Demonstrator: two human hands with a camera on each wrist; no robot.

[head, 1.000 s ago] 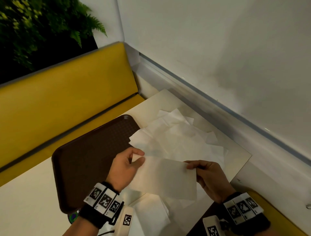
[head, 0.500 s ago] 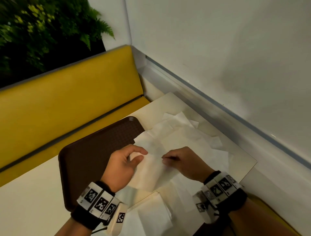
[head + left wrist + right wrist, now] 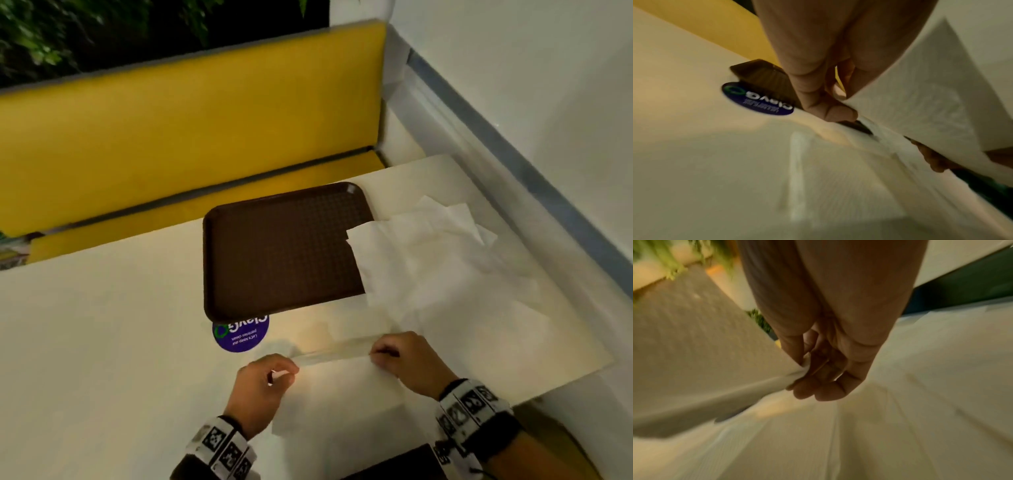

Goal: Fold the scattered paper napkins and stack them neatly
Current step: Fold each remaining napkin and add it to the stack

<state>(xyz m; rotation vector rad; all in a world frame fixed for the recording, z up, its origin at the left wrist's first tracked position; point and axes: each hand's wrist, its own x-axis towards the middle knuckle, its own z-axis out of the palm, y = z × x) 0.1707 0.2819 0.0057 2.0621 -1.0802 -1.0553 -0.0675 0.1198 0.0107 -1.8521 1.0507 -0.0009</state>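
A white paper napkin (image 3: 337,394) is stretched between my hands just above the table near its front edge. My left hand (image 3: 279,371) pinches its far left corner, and the left wrist view shows the thumb and fingers of that left hand (image 3: 838,112) closed on the sheet (image 3: 920,97). My right hand (image 3: 383,353) pinches the far right corner; in the right wrist view the right hand (image 3: 807,369) has fingertips bunching the napkin's edge (image 3: 777,379). A loose pile of unfolded napkins (image 3: 428,263) lies behind, overlapping the brown tray (image 3: 274,253).
A round purple sticker (image 3: 239,335) sits on the cream table (image 3: 102,342) just in front of the tray. A yellow bench (image 3: 171,120) runs behind the table. The wall (image 3: 548,102) closes the right side. A dark object (image 3: 394,462) lies at the table's near edge.
Both hands have carried the napkin from over the pile down toward the table's near side. The hands moved apart again, stretching the sheet. The head view shifted left and down.
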